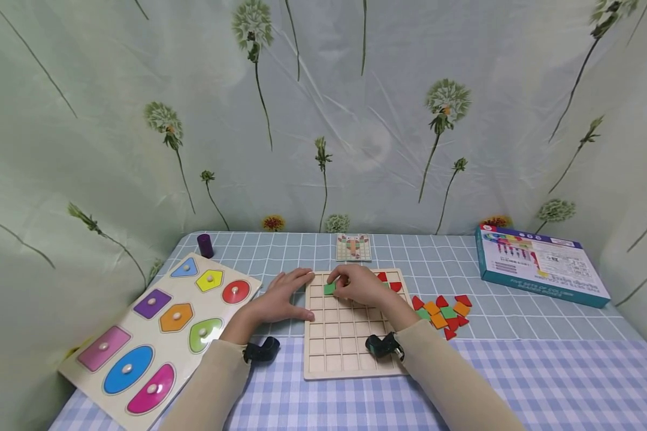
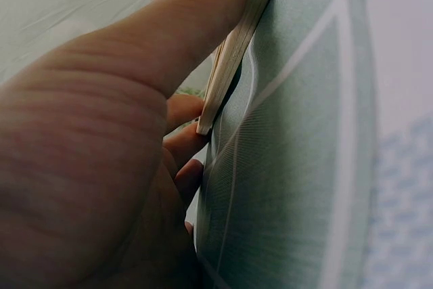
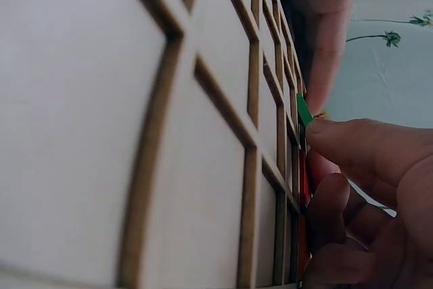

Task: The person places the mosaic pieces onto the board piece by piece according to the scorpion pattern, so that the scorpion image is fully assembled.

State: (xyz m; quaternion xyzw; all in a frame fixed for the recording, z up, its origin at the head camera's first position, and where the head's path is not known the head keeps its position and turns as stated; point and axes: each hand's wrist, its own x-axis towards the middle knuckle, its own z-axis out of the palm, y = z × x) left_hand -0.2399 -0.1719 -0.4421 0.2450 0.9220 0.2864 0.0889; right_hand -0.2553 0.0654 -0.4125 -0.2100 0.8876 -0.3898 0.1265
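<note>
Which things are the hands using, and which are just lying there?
Probably for the job:
green tile, pinched by the right hand
grid board, touched by the left hand
loose tiles
picture card

Seemingly just lying about:
knobbed shape puzzle
purple cylinder
box

"What is worn, as far as can be seen?"
"A left sleeve (image 1: 210, 380) and a right sleeve (image 1: 447, 371), both coloured plain beige, are worn long."
"And at their ends?"
"A small black left camera (image 1: 263, 350) and a similar right camera (image 1: 380, 345) are worn, both rounded."
</note>
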